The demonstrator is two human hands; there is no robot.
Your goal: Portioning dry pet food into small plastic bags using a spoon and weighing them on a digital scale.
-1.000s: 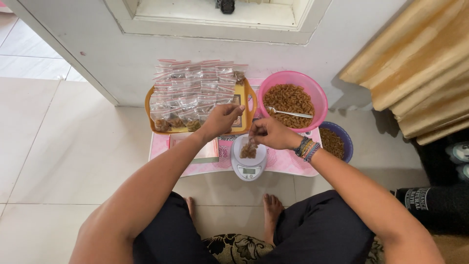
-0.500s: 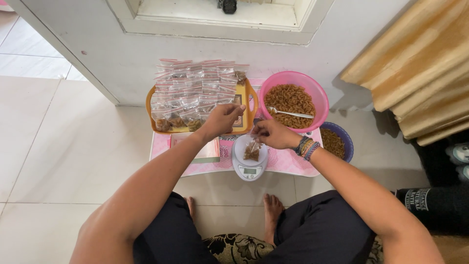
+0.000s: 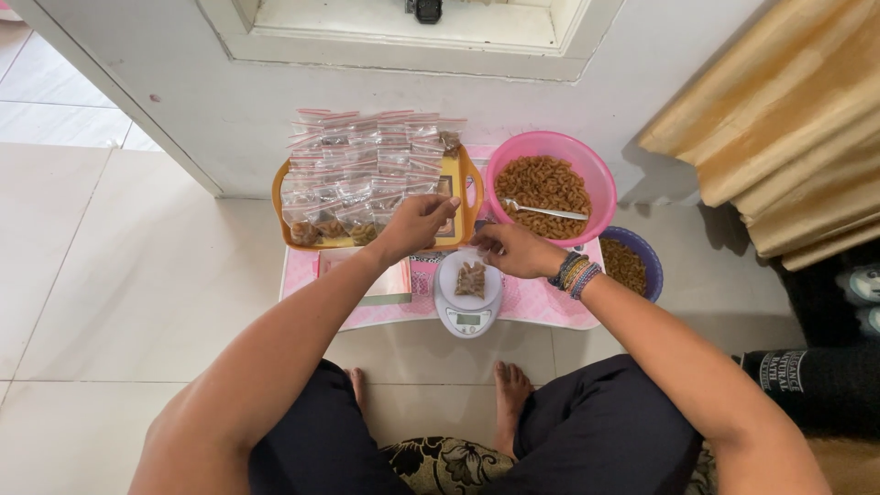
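Seen from above, a person sits on a pale tiled floor (image 3: 137, 302), knees apart and bare feet forward, before a low pink table (image 3: 541, 307). Nearest the person on the table stands a small white kitchen scale (image 3: 467, 316). On its platform lies a small clear bag of brown pasta (image 3: 471, 279), its long axis running away from the person, mouth at the far end. The right hand (image 3: 513, 250), with beaded bracelets on the wrist, pinches the bag's top edge. The left hand (image 3: 417, 223) hovers just beyond the scale, fingers curled together near the bag's top; whether it grips anything cannot be told. A flat tan packet (image 3: 385, 280) lies left of the scale. Behind the left hand, an orange tray (image 3: 469, 197) holds rows of filled clear zip bags (image 3: 357, 174), partly hidden by that hand. To the right, a pink bowl (image 3: 587, 170) holds brown spiral pasta and a metal spoon (image 3: 545, 210). A blue bowl (image 3: 646, 261) with more pasta sits near the right wrist. Farthest off are a white wall and a tan curtain (image 3: 788, 137).
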